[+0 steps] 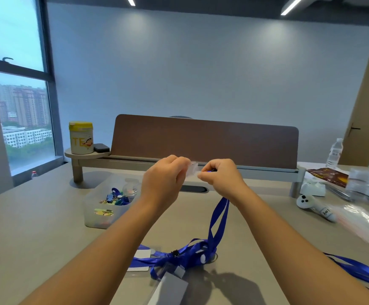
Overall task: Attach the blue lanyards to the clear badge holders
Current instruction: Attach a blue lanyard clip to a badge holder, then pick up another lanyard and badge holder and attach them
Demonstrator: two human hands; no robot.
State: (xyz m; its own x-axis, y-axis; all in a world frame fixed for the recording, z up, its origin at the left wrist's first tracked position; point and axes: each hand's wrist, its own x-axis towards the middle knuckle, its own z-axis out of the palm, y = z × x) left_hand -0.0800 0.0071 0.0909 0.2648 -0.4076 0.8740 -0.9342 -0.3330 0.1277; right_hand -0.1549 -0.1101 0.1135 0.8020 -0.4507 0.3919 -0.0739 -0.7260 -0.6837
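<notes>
Both hands are raised above the table. My left hand [163, 175] pinches a clear badge holder [192, 168] at its edge. My right hand [221, 175] grips the clip end of a blue lanyard [219, 213], right beside the holder; the strap hangs down from this hand to the table. The clip itself is mostly hidden by the fingers. Below, a tangle of blue lanyards [185, 254] lies with clear badge holders [170, 287] near the front edge. More blue lanyards [359, 269] lie at the right front.
A translucent bin of coloured clips [107, 203] stands left of my hands. Behind is a monitor riser [135, 162] with a yellow-lidded jar [81, 137]. At the right lie a white controller [315, 205], plastic bags [363, 221], and a water bottle [334, 153].
</notes>
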